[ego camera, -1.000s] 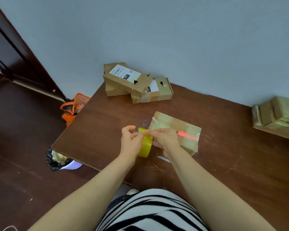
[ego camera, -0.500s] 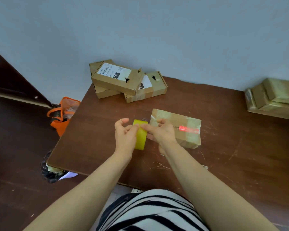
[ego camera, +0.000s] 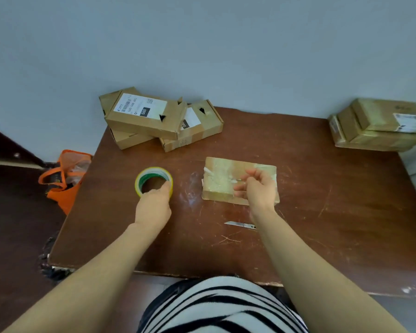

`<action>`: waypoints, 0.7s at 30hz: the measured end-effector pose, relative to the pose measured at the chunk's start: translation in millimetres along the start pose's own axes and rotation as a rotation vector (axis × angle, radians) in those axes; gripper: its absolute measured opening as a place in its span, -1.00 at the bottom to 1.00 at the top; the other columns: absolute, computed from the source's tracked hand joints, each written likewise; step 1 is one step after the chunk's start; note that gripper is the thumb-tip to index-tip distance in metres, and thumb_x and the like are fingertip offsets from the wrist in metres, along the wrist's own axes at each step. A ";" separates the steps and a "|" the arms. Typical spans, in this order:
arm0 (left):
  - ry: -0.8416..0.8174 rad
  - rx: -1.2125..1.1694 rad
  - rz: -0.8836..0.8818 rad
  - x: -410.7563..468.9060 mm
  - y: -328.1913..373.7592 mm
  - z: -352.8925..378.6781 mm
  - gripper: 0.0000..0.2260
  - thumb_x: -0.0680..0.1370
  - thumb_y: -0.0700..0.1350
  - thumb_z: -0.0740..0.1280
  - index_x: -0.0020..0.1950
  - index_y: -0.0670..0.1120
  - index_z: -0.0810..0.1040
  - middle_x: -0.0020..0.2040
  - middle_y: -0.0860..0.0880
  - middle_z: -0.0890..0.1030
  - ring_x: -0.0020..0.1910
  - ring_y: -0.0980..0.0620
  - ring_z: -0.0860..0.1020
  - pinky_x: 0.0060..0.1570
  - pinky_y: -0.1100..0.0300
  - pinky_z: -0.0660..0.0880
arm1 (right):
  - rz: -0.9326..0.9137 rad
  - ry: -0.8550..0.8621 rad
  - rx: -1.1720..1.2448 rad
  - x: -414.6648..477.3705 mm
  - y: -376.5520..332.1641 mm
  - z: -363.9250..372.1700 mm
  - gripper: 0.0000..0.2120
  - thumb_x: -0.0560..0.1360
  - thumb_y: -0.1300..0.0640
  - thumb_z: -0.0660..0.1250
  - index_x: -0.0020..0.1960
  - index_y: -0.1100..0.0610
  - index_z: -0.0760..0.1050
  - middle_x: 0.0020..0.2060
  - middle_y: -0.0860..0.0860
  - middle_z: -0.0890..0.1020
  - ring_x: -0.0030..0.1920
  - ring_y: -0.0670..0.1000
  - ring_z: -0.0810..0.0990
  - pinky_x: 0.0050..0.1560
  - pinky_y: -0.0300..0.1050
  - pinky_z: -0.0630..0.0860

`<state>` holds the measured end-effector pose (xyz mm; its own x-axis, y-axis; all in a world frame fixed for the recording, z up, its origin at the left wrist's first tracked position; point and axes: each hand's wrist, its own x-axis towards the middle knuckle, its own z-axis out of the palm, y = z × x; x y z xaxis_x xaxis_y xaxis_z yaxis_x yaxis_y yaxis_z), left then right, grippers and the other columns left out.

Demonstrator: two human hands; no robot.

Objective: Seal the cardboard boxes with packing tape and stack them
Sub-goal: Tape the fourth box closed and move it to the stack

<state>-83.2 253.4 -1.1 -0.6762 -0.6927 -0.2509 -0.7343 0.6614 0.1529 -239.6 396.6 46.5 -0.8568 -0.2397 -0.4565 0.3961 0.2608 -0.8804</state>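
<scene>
Cardboard box (ego camera: 226, 179) sat mid-surface, already glossy with tape and probably light and stiff, so I'd have grabbed it by the short ends. Right hand (ego camera: 258, 188) hovered loosely open over it, gripping nothing. Left hand (ego camera: 154, 203) rested fingers on the tape roll (ego camera: 153, 180) at 9 o'clock of the box.

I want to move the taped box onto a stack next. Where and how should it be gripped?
Probably take the taped box by its two long sides, coming down from above with one hand on each. It lies flat on the table with bare table all round it, and its glossy taped top looks slippery, so the cardboard sides seem surer. The right hand already hovers over it.
</scene>
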 end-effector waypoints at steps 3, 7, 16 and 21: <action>-0.022 -0.074 -0.083 2.5 8.6 5.3 -0.38 0.51 -0.17 0.29 0.52 -0.18 0.13 0.27 -0.23 0.45 0.25 -0.21 0.41 0.22 -0.01 0.35 | -0.084 0.185 -0.090 9.9 9.0 -17.7 -0.70 0.51 0.36 0.08 -0.06 0.04 0.49 -0.08 0.05 0.61 -0.30 -0.04 0.52 -0.25 -0.13 0.54; 0.187 -0.299 0.016 3.9 42.6 -4.1 -0.35 0.51 -0.14 0.32 0.53 -0.21 0.12 0.43 -0.20 0.26 0.43 -0.16 0.20 0.40 0.03 0.12 | -0.127 0.386 -0.249 25.0 14.8 -41.8 -0.77 0.51 0.27 0.22 0.10 0.03 0.49 0.17 0.00 0.48 0.00 0.00 0.51 0.12 0.01 0.51; -0.117 -1.020 -0.213 29.9 104.0 -8.2 -0.47 0.48 0.17 0.38 0.30 -0.14 0.45 0.21 -0.06 0.54 0.17 -0.06 0.51 0.22 -0.01 0.45 | 0.031 0.107 -0.231 32.7 21.4 -68.0 -0.87 0.54 0.08 0.26 0.01 0.12 0.51 -0.14 -0.01 0.54 -0.09 0.03 0.45 -0.13 -0.16 0.39; -0.009 -1.123 -0.137 41.4 145.3 -25.5 -0.37 0.38 0.30 0.42 0.17 -0.16 0.42 0.11 -0.01 0.48 0.07 0.02 0.49 0.13 0.09 0.46 | -0.018 0.192 -0.056 25.3 -2.9 -88.2 -0.60 0.52 0.00 0.34 0.30 0.06 0.35 0.13 -0.05 0.51 0.11 -0.02 0.49 0.06 -0.11 0.44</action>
<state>-219.5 313.5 35.1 -0.5888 -0.7344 -0.3377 -0.4434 -0.0558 0.8946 -291.5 472.2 48.9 -0.9130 -0.0635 -0.4030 0.3657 0.3107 -0.8774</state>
